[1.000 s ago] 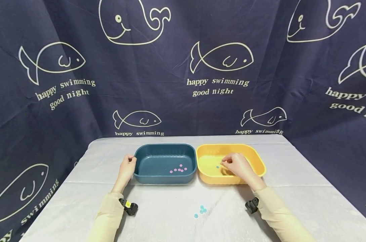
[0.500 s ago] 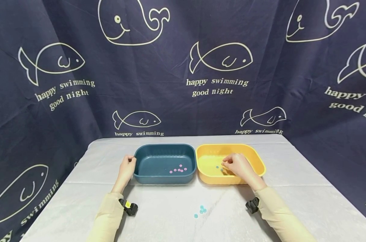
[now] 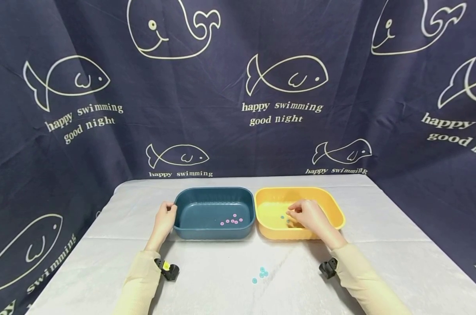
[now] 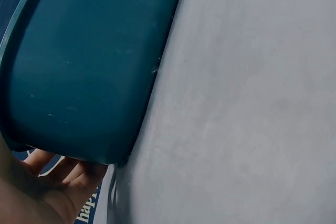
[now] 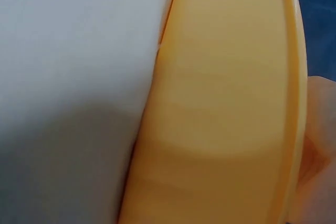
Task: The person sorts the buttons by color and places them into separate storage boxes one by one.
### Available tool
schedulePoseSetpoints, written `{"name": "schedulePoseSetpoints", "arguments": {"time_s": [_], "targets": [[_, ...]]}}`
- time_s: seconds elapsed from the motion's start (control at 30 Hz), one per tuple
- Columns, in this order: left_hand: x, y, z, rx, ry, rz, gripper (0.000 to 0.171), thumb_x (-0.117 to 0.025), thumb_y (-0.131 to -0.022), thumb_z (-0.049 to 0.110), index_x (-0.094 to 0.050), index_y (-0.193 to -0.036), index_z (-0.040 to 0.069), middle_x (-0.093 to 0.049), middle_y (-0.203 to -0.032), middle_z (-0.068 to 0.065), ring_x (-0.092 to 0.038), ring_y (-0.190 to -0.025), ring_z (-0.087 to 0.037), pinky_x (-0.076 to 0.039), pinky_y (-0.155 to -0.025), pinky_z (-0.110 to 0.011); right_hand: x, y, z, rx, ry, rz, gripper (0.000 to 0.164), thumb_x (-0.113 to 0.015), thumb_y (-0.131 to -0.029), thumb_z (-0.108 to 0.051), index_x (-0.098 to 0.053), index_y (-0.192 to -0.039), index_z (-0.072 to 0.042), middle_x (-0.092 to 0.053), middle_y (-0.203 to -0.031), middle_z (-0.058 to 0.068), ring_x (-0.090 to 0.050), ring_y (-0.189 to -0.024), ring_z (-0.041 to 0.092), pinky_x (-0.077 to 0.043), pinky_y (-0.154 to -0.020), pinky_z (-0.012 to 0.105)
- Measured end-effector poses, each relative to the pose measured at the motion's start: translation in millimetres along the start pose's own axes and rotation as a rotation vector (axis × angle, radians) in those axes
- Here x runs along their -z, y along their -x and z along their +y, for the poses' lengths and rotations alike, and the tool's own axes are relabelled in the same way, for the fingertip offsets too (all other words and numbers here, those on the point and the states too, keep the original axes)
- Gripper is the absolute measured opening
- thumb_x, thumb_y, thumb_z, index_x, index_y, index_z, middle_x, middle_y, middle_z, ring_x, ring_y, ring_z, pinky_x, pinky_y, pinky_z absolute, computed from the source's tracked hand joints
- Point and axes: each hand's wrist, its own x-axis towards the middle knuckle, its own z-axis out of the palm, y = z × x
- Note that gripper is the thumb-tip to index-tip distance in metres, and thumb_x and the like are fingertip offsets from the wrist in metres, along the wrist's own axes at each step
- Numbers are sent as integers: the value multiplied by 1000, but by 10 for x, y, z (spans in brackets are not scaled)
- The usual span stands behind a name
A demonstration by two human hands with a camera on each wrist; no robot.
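Note:
My left hand (image 3: 166, 214) is at the left end of the dark blue bin (image 3: 216, 234), its fingertips at the rim. In the left wrist view, the fingers (image 4: 79, 174) bend against the bin's end wall. Inside that bin lie several small pink beads (image 3: 232, 221). Over the yellow bin (image 3: 286, 234) hovers my right hand (image 3: 308, 214), with thumb and forefinger slightly parted and nothing seen between them. Beneath its fingertips are two small blue beads, one (image 3: 282, 217) to the left and one (image 3: 288, 221) closer. The right wrist view shows mainly the yellow outer wall (image 5: 231, 98), hiding most of that hand.
Several light blue beads (image 3: 262, 273) lie on the pale tablecloth (image 3: 214, 280) in front of the bins. The two bins stand side by side. Behind the table hangs a navy curtain (image 3: 230, 131) with fish prints.
A second blue bead has come to lie in the yellow bin, let go from my right fingertips. My left hand stays at the blue bin's end.

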Motion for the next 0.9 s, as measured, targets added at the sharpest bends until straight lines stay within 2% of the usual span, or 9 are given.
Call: {"name": "schedulePoseSetpoints", "arguments": {"time_s": [0.5,0.67,0.9], "targets": [[-2,8,4,3,-4,-3,33,-34,-99,19,-43,-120,-4,-46,-125,-25,-45,-117,-37,-37,-98,-51,-19,81,-387,125,-97,54,13,-74,-78,-13,-74,-87,-4,-54,-63,-5,-47,-62,7,-41,-57,21],[-3,11,0,7,0,-8,34,-33,-99,19,-42,-122,-4,-46,-125,-25,-44,-117,-37,-37,-99,-51,-23,117,-523,156,-122,44,14,-74,-78,-13,-73,-88,-4,-53,-63,-7,-46,-60,5,-41,-56,20],[6,5,1,4,5,-12,33,-33,-99,19,-42,-121,-4,-45,-125,-25,-44,-117,-37,-37,-99,-51,-55,175,-691,254,-142,9,14,-74,-78,-12,-73,-89,-4,-53,-64,-6,-49,-60,7,-42,-55,18]]}}
